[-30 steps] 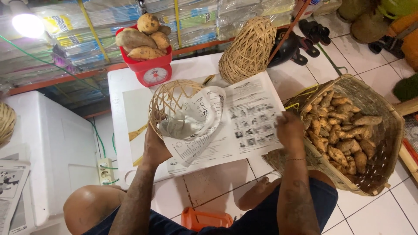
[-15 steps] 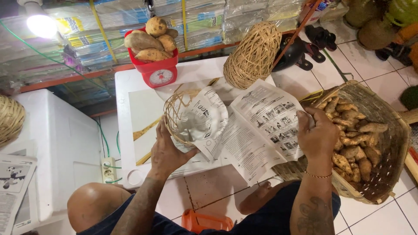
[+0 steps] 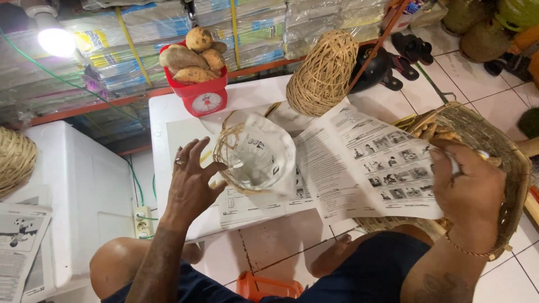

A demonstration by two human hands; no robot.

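Two hands: your left hand [image 3: 191, 179] steadies the paper-lined basket [image 3: 252, 154], fingers spread; your right hand [image 3: 469, 191] grips the newspaper [image 3: 359, 163]
Scale [image 3: 201, 92]: holds tubers [image 3: 191, 56]

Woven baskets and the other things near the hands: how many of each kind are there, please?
Small woven baskets: 3
Large basket: 1
Red scale: 1
Tubers on the scale: 4
Newspaper sheet, held in right hand: 1
Newspaper lining the basket by left hand: 1
Total: 11

Small open-weave basket [image 3: 247, 163] lined with newspaper, tilted on the white table, beside a spread newspaper sheet [image 3: 370, 163]
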